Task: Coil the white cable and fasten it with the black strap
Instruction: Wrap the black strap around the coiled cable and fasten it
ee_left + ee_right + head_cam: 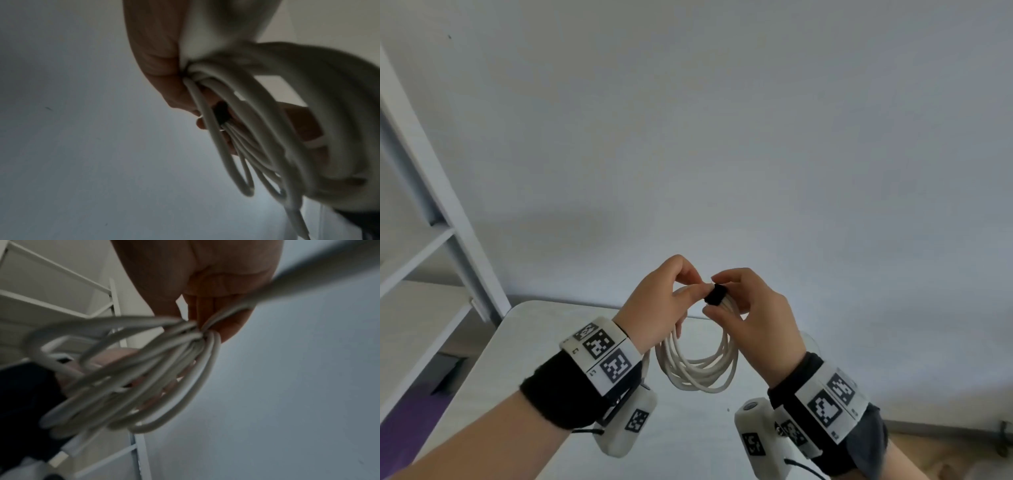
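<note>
The white cable (698, 370) hangs in several loops above the table, held up at its top by both hands. A black strap (715, 295) is wrapped round the bundle at the top. My left hand (671, 301) pinches the bundle just left of the strap. My right hand (743, 305) pinches the strap between thumb and fingers. In the left wrist view the cable (267, 129) fans out below my left hand (164, 65), with the strap (220, 113) small and dark behind it. In the right wrist view the cable (144, 378) loops below my right hand (216, 296); the strap is hidden.
A white table (524, 349) lies below the hands, its far edge close to a plain grey wall. A white shelf frame (431, 192) stands at the left, also in the right wrist view (61, 288). A white plug end (58, 457) of the cable dangles low.
</note>
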Motion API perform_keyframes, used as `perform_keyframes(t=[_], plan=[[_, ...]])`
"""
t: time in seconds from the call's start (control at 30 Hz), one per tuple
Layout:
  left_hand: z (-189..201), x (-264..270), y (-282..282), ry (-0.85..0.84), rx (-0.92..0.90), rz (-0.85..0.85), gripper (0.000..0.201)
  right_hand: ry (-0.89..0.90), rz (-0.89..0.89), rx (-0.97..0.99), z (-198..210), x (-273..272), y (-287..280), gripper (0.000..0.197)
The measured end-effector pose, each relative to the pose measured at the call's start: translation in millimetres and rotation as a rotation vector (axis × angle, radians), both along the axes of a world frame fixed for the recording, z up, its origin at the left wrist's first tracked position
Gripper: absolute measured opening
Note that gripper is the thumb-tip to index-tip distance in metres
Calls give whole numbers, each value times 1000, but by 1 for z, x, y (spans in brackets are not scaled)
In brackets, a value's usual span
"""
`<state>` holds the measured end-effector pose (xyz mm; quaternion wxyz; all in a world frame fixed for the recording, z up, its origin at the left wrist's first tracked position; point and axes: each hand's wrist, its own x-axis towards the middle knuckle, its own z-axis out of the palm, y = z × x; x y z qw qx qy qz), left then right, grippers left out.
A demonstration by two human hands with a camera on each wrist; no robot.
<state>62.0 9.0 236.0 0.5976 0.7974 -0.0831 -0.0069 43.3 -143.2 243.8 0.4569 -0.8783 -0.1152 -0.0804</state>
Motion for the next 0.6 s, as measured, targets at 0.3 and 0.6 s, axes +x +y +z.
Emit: perform_keyframes(t=[0.3, 0.6], plan=[[-62, 6, 1, 144, 116, 11, 15, 212, -54, 3, -63, 18, 3, 24], [-153, 3, 19, 289, 375, -100, 40, 550, -115, -40, -157, 28, 6, 25]])
